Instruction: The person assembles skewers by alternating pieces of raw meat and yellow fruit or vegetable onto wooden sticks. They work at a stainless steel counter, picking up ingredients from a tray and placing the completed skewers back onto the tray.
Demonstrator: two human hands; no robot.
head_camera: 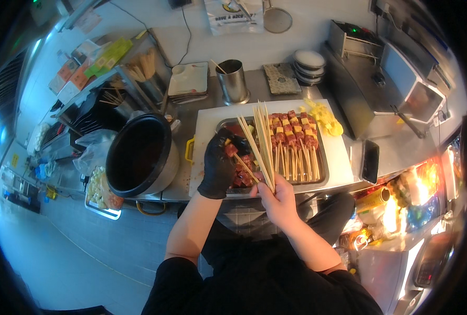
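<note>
My left hand (pixel 219 163), in a black glove, grips a cube of red meat (pixel 230 150) on the end of a wooden skewer (pixel 246 168). Bare, my right hand (pixel 276 197) holds a bundle of bare wooden skewers (pixel 264 147) and touches the lower end of the meat skewer with its fingers. Both hands are over a metal tray (pixel 323 173). Loose meat cubes (pixel 243 175) lie in its left part, partly hidden by my left hand. Rows of finished skewers of meat and yellow pieces (pixel 293 132) lie in its right part.
The tray rests on a white cutting board (pixel 339 167) with yellow scraps (pixel 326 118) at its corner. A large black pot (pixel 139 155) stands left, a steel canister (pixel 233 82) behind. Stacked plates (pixel 188 80), a patterned dish (pixel 282 78) and a black phone-like object (pixel 370 161) are nearby.
</note>
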